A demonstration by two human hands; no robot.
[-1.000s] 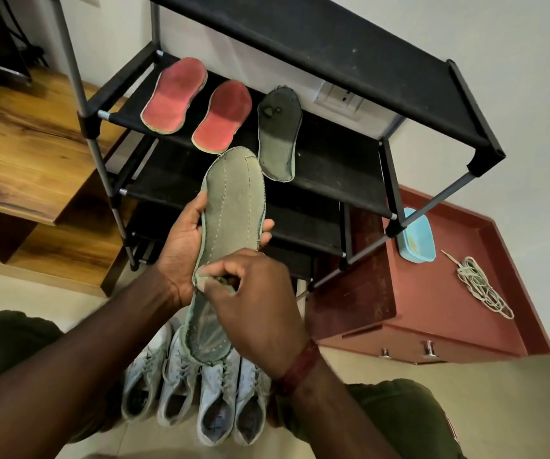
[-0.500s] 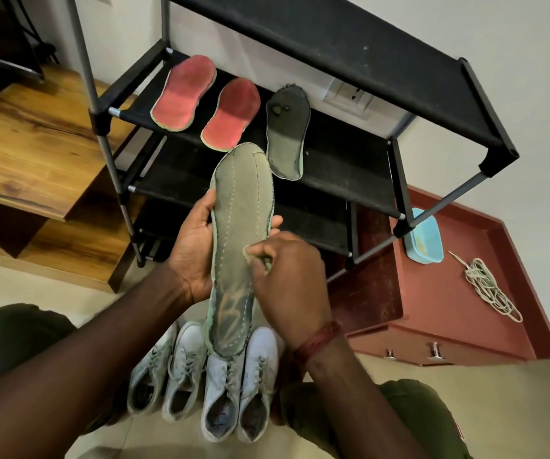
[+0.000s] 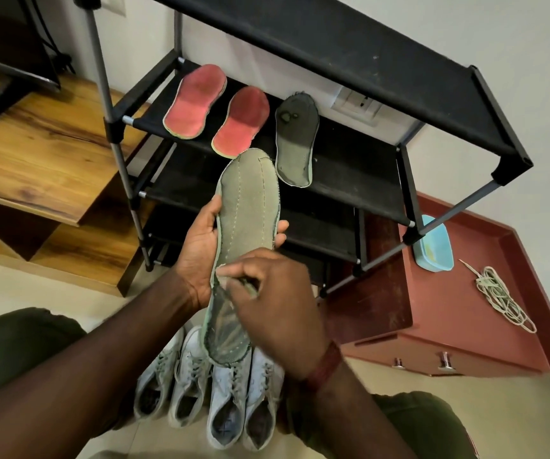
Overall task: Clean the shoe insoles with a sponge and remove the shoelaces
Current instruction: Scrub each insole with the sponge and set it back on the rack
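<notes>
Insole (image 3: 249, 207) above the shoes (image 3: 214, 389): our left grip (image 3: 201, 246) clasps it, right grip (image 3: 267, 299) pinches the sponge (image 3: 250, 286); hard scrubbing could buckle it.

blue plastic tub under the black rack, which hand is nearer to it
Right. The right hand rubs the grey-green fabric insole at mid-frame, on the side toward the blue plastic tub. The left hand holds the insole's far edge, further from it.

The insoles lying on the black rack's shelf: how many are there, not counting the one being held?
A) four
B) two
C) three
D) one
C: two red insoles and one dark grey insole lie on the rack shelf, while the left hand holds a fourth, grey-green insole.
</notes>
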